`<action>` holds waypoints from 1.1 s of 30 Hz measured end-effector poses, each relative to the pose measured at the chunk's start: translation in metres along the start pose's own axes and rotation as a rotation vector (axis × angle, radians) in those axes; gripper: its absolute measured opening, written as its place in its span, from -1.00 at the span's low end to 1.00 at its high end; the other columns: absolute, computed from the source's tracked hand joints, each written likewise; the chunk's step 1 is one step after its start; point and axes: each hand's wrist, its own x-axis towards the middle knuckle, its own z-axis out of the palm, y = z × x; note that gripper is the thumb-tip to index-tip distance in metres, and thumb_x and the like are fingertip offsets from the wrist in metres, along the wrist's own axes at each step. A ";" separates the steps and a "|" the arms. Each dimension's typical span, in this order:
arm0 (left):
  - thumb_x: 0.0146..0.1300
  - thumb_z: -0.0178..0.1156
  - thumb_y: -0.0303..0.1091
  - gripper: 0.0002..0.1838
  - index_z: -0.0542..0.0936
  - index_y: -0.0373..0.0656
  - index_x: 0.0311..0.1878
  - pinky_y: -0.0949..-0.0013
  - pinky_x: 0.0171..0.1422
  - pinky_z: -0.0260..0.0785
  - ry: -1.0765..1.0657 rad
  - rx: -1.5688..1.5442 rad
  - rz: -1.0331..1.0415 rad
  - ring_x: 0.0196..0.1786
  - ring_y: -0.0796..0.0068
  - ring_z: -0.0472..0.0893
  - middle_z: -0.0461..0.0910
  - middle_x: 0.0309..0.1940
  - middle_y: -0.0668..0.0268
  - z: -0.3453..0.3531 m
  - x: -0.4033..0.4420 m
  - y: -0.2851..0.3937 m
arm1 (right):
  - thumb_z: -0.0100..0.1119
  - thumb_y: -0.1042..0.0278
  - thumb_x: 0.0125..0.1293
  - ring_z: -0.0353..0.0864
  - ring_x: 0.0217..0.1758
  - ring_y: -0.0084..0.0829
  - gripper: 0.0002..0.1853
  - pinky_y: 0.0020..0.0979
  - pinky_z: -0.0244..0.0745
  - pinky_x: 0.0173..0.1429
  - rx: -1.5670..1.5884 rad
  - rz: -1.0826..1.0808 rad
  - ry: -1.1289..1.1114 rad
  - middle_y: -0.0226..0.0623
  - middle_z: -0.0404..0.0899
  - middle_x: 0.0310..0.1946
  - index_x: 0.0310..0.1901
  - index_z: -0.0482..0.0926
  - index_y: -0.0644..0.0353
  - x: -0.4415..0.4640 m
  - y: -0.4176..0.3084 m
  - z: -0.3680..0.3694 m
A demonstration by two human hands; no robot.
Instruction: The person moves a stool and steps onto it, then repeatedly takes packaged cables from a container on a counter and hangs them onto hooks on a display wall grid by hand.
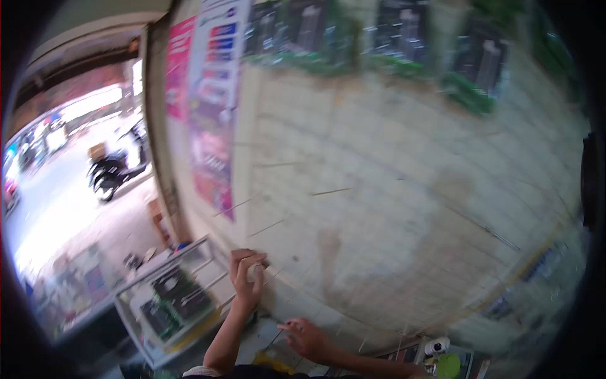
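Observation:
My left hand (247, 278) is raised beside the lower left part of a pale wall with a wire grid (379, 215). Its fingers are curled in towards the thumb, and whatever may be between them is too small to make out. Lower and to the right, my right hand (307, 339) points leftward with bent fingers. At its fingertips shows a thin dark rod (273, 340); I cannot tell whether the hand grips it. Thin metal hooks (331, 191) stick out from the wall above both hands.
Dark packs in clear, green-edged wrapping (401, 35) hang along the top. A glass display case (205, 252) with similar packs stands at left. A white roll (437, 345) and a green round object (447, 365) lie bottom right. Outside, a motorbike (113, 167) is parked.

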 end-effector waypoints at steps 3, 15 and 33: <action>0.02 -0.01 -0.64 -0.80 0.48 -0.24 -0.26 0.25 -0.10 0.27 -0.091 0.242 -0.430 -0.23 0.17 0.41 0.41 -0.33 0.14 -0.083 -0.122 -0.044 | 0.05 0.34 0.10 0.43 -0.08 -0.18 -0.73 -0.28 0.43 -0.10 0.070 0.046 -0.600 -0.10 0.38 -0.17 -0.13 0.45 0.15 -0.101 0.060 0.102; 0.17 -0.07 -0.54 -0.78 0.50 -0.22 -0.15 0.26 -0.12 0.35 1.379 1.387 -1.685 -0.20 0.21 0.50 0.50 -0.20 0.14 -0.327 -0.566 0.165 | 0.03 0.23 0.19 0.46 0.00 -0.11 -0.61 -0.25 0.33 0.08 0.136 0.339 -1.174 -0.01 0.47 -0.07 0.00 0.44 0.29 -0.150 0.214 0.248; 0.18 -0.08 -0.57 -0.75 0.48 -0.24 -0.09 0.36 0.01 0.29 0.644 0.687 -1.023 -0.11 0.21 0.49 0.48 -0.18 0.11 -0.302 -0.294 -0.102 | 0.02 0.32 0.22 0.37 0.14 -0.24 -0.40 -0.36 0.31 0.14 0.849 0.274 -0.842 -0.04 0.22 0.16 0.27 0.09 0.22 0.141 -0.035 0.428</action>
